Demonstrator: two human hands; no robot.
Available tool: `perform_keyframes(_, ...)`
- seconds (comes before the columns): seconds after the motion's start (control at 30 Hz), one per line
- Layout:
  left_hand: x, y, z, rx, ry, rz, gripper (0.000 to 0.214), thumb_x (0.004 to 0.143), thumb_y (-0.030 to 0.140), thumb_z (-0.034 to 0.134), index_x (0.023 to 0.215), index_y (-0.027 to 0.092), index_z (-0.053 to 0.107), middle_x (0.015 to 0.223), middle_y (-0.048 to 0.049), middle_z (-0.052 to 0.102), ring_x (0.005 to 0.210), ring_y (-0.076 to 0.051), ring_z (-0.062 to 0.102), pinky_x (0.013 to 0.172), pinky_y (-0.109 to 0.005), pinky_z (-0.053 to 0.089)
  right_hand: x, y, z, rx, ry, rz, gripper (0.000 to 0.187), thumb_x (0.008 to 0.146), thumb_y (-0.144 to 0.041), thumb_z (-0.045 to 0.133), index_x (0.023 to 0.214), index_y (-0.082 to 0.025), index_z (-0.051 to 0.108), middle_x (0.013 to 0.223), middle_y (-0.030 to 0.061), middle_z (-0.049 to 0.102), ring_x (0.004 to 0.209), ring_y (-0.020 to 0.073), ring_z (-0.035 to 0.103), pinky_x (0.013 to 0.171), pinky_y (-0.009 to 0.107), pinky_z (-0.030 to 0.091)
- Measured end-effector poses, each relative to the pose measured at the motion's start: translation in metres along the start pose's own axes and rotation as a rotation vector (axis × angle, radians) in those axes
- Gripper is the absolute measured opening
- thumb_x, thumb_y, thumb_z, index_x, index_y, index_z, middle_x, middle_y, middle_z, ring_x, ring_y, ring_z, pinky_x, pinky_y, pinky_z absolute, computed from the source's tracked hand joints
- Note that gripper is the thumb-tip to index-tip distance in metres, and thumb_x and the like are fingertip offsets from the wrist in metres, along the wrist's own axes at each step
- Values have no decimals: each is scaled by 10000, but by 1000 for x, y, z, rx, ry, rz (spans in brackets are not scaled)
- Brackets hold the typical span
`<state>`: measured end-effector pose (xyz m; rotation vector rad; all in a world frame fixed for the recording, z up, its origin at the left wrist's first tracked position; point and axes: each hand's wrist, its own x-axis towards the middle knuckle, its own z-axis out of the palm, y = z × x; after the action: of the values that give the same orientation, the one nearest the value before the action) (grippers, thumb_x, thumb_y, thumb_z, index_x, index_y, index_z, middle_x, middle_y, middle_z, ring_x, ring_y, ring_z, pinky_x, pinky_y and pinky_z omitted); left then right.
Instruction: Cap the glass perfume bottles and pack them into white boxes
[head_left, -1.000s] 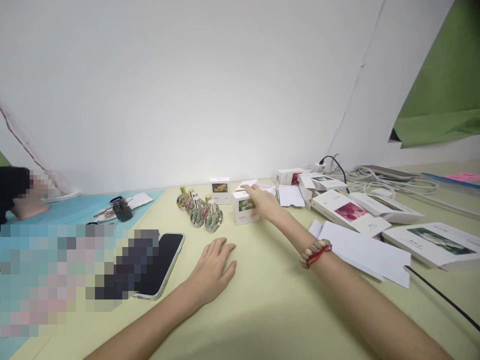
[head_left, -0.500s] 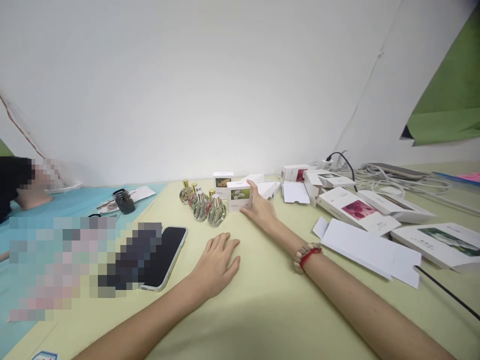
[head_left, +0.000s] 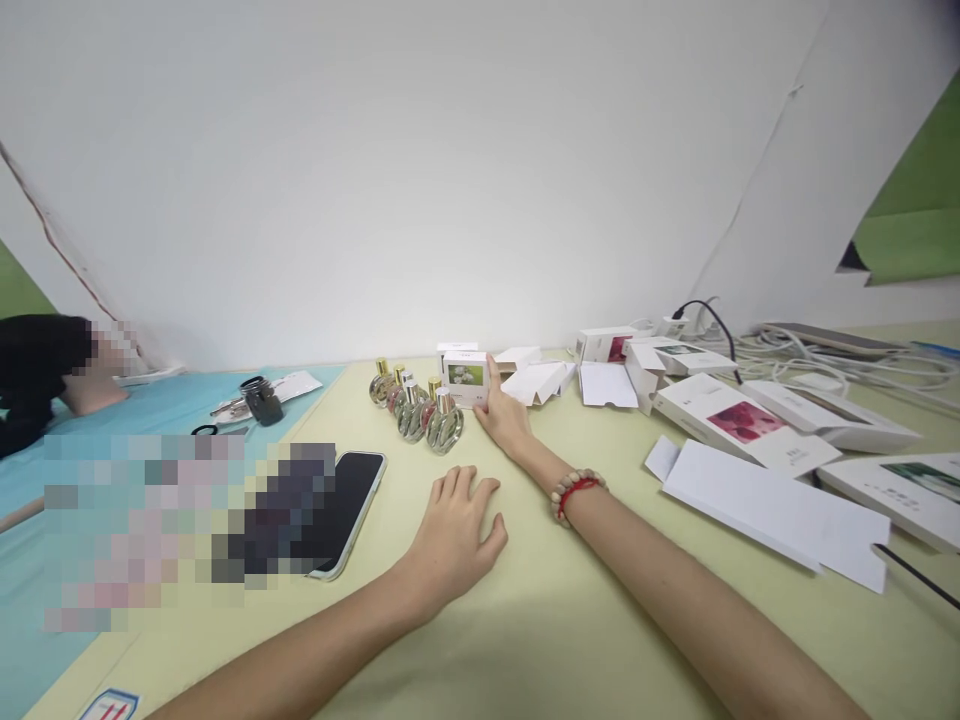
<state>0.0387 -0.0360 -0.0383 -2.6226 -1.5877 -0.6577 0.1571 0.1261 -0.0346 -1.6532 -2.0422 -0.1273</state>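
Note:
My right hand (head_left: 504, 420) grips a small white box with a green flower picture (head_left: 466, 378), which stands on the pale yellow table (head_left: 570, 620) right beside a cluster of small glass perfume bottles with gold caps (head_left: 416, 408). A second small white box (head_left: 450, 350) shows just behind it. A bead and red-string bracelet (head_left: 574, 490) is on that wrist. My left hand (head_left: 456, 530) lies flat on the table, fingers spread, holding nothing, just right of a black phone (head_left: 341, 510).
Open white cartons (head_left: 536, 378), flat printed boxes (head_left: 739, 420), white sheets (head_left: 772, 505) and cables (head_left: 832, 365) cover the right side. A blue mat (head_left: 150, 410) at the left holds a dark jar (head_left: 264, 398). Another person's arm in a black sleeve (head_left: 37, 365) rests at far left.
My right hand has drawn the flower box leftward from among the cartons to beside the perfume bottles. The left hand stayed flat on the table.

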Motion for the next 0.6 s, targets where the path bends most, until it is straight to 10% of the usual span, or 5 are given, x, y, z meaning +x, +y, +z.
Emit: perform_keyframes(0.6,1,0,0,-46,-5,4,288,832,253,360,1097,223,467,1094,-78,457,1055,-234,406,869,-410,354,3,13,-7,290,-134,-109,956,690,-200,496,1371,-150,-173,936,40,613,830,147,554,738,243,382)
